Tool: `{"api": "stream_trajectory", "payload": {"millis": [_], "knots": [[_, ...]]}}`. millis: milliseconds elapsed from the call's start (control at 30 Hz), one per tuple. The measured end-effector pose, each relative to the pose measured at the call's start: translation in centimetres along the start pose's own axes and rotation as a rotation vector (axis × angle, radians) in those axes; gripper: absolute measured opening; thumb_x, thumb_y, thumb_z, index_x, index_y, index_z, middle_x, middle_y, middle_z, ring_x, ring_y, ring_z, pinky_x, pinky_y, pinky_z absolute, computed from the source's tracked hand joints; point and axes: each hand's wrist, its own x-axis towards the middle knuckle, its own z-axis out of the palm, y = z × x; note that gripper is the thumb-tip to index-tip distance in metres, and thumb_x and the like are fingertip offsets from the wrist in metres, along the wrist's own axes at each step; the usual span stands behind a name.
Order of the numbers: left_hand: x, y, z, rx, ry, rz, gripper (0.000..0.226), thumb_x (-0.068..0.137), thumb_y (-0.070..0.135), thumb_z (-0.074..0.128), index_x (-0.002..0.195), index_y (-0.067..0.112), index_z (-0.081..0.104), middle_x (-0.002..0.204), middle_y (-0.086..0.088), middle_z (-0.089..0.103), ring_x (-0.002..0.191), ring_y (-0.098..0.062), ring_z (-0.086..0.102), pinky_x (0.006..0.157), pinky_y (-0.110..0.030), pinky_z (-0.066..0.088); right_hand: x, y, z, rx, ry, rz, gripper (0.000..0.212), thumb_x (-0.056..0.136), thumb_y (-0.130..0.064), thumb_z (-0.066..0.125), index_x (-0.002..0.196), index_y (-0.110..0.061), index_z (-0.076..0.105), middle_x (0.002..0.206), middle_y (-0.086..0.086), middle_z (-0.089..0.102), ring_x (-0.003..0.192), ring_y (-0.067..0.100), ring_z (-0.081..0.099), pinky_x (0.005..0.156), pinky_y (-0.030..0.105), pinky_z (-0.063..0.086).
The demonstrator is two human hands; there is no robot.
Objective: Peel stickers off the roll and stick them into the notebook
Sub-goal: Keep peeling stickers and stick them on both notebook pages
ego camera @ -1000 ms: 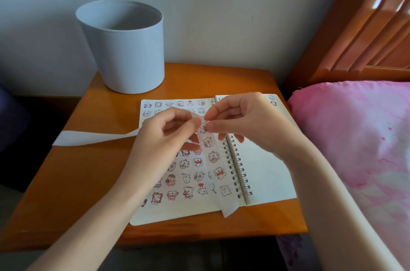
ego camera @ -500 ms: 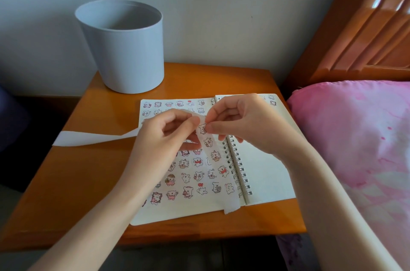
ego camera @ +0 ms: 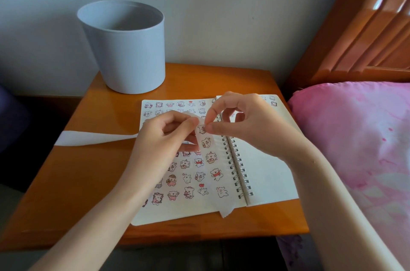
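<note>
Head camera: the left hand [ego camera: 164,137] grips the sticker strip [ego camera: 225,204] above the open notebook [ego camera: 266,173]. The strip is bent over its fingers, likely so an edge pops up. The right hand [ego camera: 246,124] pinches a bear sticker [ego camera: 202,129] at the bend. The strip runs in from the left, then points down toward the person.
</note>
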Motion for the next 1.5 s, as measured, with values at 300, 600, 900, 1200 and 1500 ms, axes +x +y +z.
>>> {"api": "stream_trajectory", "payload": {"millis": [300,600,900,1200,1500], "knots": [[0.0,-0.2,-0.1,0.042,0.002,0.013,0.01,0.089,0.018,0.06,0.089,0.012,0.068,0.076,0.003,0.074,0.069,-0.007,0.071,0.056,-0.014,0.053,0.1,0.1,-0.1,0.047,0.02,-0.056,0.006,0.079,-0.029,0.072,0.078,-0.03,0.066,0.079,-0.023,0.063,0.073,-0.002,0.055,0.06,0.01,0.042],[-0.2,-0.2,0.1,0.085,-0.002,0.052,0.008,0.088,0.018,0.061,0.087,0.018,0.068,0.072,0.015,0.071,0.066,0.004,0.067,0.052,-0.005,0.046,0.1,2.0,-2.4,0.237,0.171,0.167,0.008,0.078,-0.018,0.074,0.082,-0.013,0.069,0.057,-0.011,0.063,0.047,-0.002,0.048,0.044,0.01,0.034],[0.1,-0.8,-0.1,0.104,-0.012,0.011,0.01,0.088,0.02,0.061,0.09,0.016,0.07,0.078,0.001,0.074,0.073,-0.012,0.07,0.066,-0.029,0.06,0.4,5.6,-3.4,0.171,0.427,0.369,0.009,0.084,-0.017,0.068,0.08,-0.01,0.071,0.07,0.002,0.065,0.053,0.009,0.047,0.043,0.015,0.034],[0.2,-0.9,-0.1,0.114,-0.014,0.01,0.011,0.088,0.02,0.061,0.091,0.015,0.07,0.078,0.0,0.073,0.072,-0.013,0.071,0.066,-0.031,0.06,0.9,7.1,-3.0,0.143,0.491,0.383,0.006,0.08,-0.012,0.072,0.082,-0.007,0.072,0.072,0.011,0.066,0.048,0.013,0.048,0.039,0.011,0.036],[0.2,-1.0,-0.2,0.115,-0.018,0.011,0.009,0.088,0.021,0.061,0.09,0.018,0.07,0.077,0.003,0.073,0.072,-0.012,0.071,0.066,-0.03,0.06,1.0,7.4,-2.9,0.133,0.486,0.392,0.008,0.079,-0.014,0.073,0.082,-0.006,0.074,0.071,0.008,0.067,0.05,0.012,0.048,0.043,0.013,0.039]]}}
